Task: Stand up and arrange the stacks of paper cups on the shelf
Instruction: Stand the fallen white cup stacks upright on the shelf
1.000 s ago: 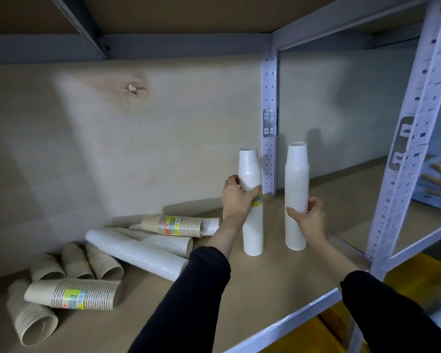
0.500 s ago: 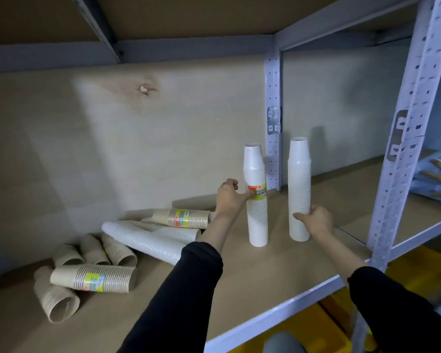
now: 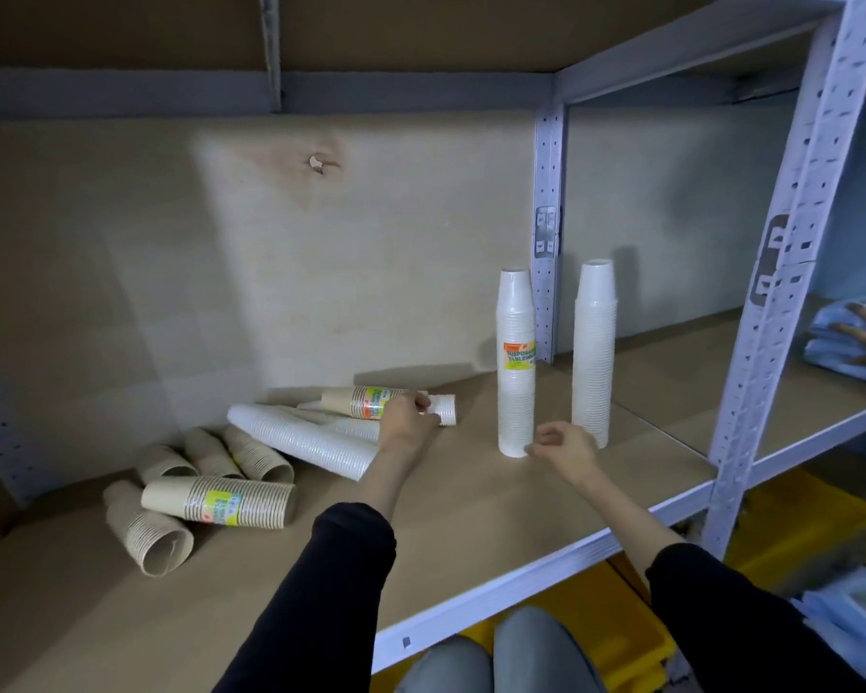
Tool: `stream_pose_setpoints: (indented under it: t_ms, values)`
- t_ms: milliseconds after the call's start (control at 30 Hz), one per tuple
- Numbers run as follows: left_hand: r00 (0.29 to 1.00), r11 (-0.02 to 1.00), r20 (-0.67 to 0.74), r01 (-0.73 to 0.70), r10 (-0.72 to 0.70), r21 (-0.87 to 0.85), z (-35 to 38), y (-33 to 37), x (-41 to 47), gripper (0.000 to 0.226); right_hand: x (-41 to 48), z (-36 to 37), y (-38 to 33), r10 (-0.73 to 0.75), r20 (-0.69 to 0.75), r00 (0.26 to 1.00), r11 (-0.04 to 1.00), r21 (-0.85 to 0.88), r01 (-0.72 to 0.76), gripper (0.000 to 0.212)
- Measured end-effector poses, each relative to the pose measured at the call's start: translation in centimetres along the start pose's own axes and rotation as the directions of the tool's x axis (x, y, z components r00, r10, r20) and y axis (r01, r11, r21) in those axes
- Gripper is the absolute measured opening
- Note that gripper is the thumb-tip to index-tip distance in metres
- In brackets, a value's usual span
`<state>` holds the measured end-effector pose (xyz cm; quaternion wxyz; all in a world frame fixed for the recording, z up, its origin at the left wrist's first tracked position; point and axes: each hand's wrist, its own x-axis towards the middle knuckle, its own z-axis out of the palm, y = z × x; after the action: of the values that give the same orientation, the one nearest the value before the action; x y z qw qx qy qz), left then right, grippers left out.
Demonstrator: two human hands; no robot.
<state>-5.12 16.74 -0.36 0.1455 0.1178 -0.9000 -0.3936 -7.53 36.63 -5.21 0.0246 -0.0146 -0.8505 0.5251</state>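
Two white cup stacks stand upright on the shelf beside the rear post. The left hand reaches into the fallen pile, its grip apparently closing on a short white stack lying there, though blur hides the contact. The right hand hovers loosely open and empty, near the labelled stack's base. Brown stacks lie toppled further left.

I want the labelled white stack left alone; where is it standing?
The labelled white stack stands upright right of centre, beside the plain white stack, before the rear post.
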Motion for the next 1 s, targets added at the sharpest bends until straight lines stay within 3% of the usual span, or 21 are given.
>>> stream_pose_setpoints:
  t_ms: [233,333,467,567,767,1000]
  values:
    - [1.000,0.987,-0.018,-0.003,0.006,0.160,-4.1,-4.0,2.1,0.033,1.6,4.7,-3.1,-0.085,0.102,0.991,0.996,-0.031,0.089,0.020]
    - [0.999,0.945,-0.001,-0.051,0.054,0.324,-5.9,-5.0,3.8,0.037,3.4,6.7,-4.3,-0.128,0.138,0.982,0.977,-0.154,0.149,0.032]
    - [0.995,0.830,0.047,-0.096,0.084,0.550,-7.7,-6.2,6.6,0.043,5.5,8.9,-5.7,-0.285,0.267,0.921,0.830,-0.411,0.376,0.047]
    - [0.992,0.767,0.114,-0.113,0.052,0.632,-8.4,-7.0,8.9,0.045,8.0,10.5,-6.5,-0.298,0.338,0.893,0.733,-0.518,0.440,0.049]
    - [0.958,0.718,0.281,-0.235,0.057,0.656,-8.3,-8.4,12.3,0.055,12.6,12.8,-7.2,-0.193,0.491,0.849,0.577,-0.643,0.503,0.064]
    - [0.925,0.761,0.378,-0.276,0.044,0.587,-7.7,-9.6,14.1,0.056,14.3,14.3,-6.1,-0.209,0.542,0.814,0.490,-0.662,0.567,0.054]
